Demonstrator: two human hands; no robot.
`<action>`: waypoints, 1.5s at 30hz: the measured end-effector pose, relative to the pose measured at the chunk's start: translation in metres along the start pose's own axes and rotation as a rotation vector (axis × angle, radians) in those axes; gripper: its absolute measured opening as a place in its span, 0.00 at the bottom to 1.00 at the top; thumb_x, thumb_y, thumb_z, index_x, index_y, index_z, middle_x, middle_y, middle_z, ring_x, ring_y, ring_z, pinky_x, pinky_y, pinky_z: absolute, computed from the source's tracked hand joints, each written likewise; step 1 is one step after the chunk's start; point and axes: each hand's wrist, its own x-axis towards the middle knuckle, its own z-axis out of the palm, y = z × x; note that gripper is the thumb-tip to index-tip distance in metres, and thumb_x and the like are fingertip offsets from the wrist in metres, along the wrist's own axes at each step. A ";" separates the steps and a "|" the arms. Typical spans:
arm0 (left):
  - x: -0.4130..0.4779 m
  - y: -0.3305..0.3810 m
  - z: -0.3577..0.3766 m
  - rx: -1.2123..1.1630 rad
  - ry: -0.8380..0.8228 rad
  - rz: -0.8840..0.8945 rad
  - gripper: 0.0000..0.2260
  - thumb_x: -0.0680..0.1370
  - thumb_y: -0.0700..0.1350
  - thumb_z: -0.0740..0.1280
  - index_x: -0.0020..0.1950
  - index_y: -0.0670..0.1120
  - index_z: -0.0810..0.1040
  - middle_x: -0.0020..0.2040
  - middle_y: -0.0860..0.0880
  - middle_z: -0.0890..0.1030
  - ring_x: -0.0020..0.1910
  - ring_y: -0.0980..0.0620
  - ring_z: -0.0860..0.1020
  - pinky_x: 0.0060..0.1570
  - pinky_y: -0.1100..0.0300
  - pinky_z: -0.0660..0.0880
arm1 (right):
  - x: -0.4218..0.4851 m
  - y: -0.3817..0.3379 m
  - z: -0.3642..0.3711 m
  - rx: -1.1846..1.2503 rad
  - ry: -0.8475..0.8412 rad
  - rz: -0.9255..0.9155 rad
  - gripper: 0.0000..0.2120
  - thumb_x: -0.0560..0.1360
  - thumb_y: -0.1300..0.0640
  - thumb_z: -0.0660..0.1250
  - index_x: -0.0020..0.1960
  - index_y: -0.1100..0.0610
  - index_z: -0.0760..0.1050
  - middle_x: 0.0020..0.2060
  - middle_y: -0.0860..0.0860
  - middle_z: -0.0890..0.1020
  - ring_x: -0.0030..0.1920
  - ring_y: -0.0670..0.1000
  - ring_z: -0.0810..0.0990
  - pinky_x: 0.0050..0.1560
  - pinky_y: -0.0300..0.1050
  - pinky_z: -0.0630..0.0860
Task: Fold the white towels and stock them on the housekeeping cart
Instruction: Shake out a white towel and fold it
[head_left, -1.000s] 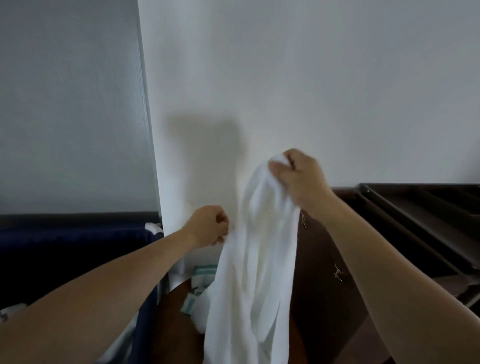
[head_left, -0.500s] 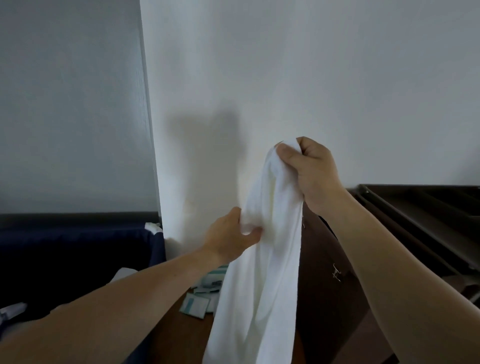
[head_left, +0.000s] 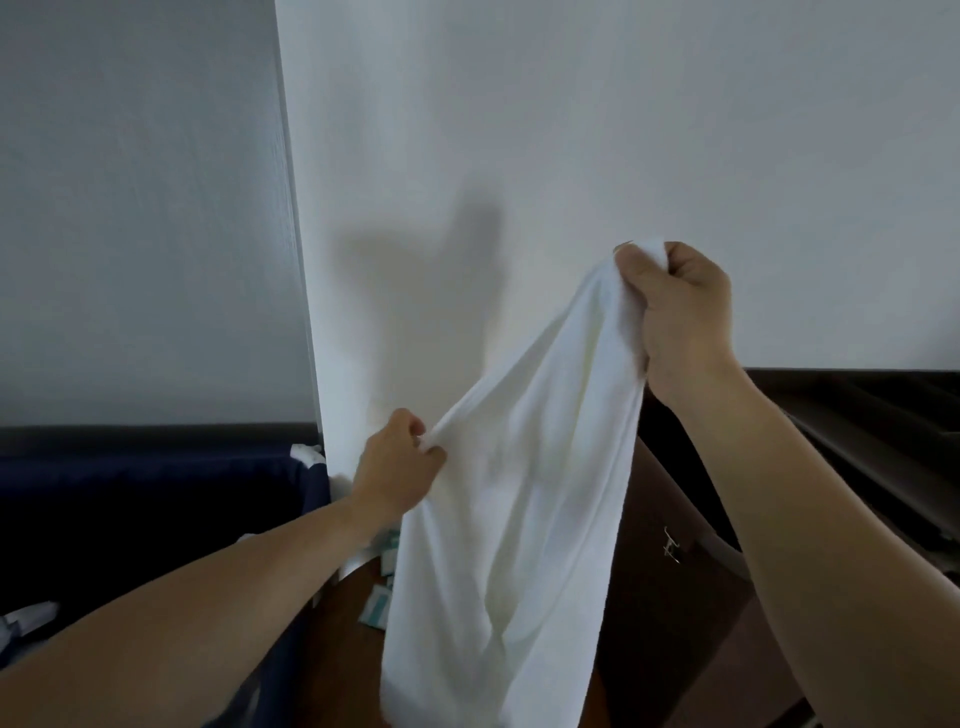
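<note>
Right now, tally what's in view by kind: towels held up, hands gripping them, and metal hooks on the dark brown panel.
Towels held up: 1, the white towel
Hands gripping it: 2, the left hand and the right hand
Metal hooks showing on the dark brown panel: 1, the metal hook
Total: 4
</note>
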 end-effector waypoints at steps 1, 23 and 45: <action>0.000 -0.009 -0.003 0.036 0.003 -0.009 0.06 0.77 0.45 0.67 0.47 0.48 0.71 0.40 0.52 0.76 0.38 0.52 0.76 0.32 0.63 0.66 | 0.005 0.002 -0.004 0.006 0.051 -0.001 0.13 0.70 0.50 0.70 0.43 0.60 0.75 0.36 0.55 0.72 0.38 0.52 0.70 0.40 0.49 0.69; 0.006 0.051 -0.028 0.180 -0.287 0.481 0.12 0.83 0.48 0.60 0.39 0.55 0.68 0.37 0.54 0.75 0.34 0.58 0.71 0.34 0.68 0.67 | -0.046 0.062 0.010 -0.510 -0.665 0.079 0.10 0.78 0.56 0.70 0.49 0.63 0.79 0.40 0.56 0.80 0.42 0.52 0.76 0.44 0.48 0.74; -0.007 0.111 -0.041 -0.186 -0.451 0.382 0.13 0.80 0.46 0.64 0.37 0.45 0.77 0.34 0.54 0.75 0.33 0.56 0.72 0.36 0.62 0.69 | -0.057 0.050 -0.005 -0.341 -0.776 0.219 0.02 0.77 0.62 0.71 0.49 0.58 0.81 0.51 0.52 0.83 0.45 0.51 0.82 0.55 0.56 0.79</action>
